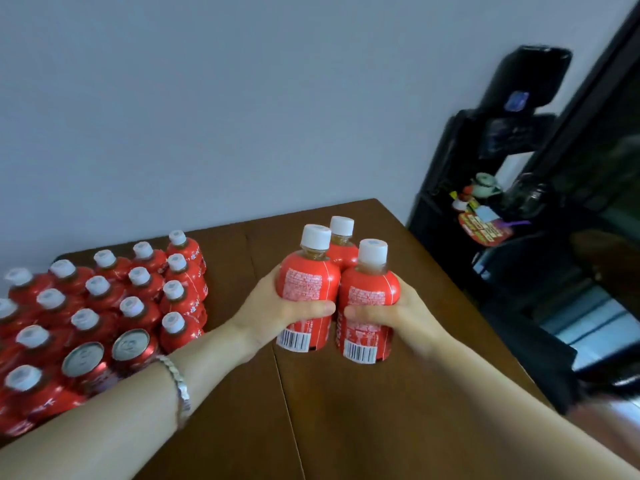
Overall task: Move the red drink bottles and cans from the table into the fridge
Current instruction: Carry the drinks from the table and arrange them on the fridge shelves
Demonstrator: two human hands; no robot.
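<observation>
Three red bottles with white caps are bunched together above the brown table [346, 410]. My left hand [277, 310] grips the left bottle [308, 282], thumb across its label. My right hand [398, 317] grips the right bottle [370, 292]. The third bottle [341, 247] is wedged behind these two; which hand touches it is hidden. Several more red bottles [138, 282] stand in rows at the table's left, with two red cans [130, 348] at their near edge.
A black fridge with a dark glass door [595, 188] stands at the right, just past the table's right edge. A black appliance [519, 98] with small items on it stands in the far right corner. A grey wall lies behind the table.
</observation>
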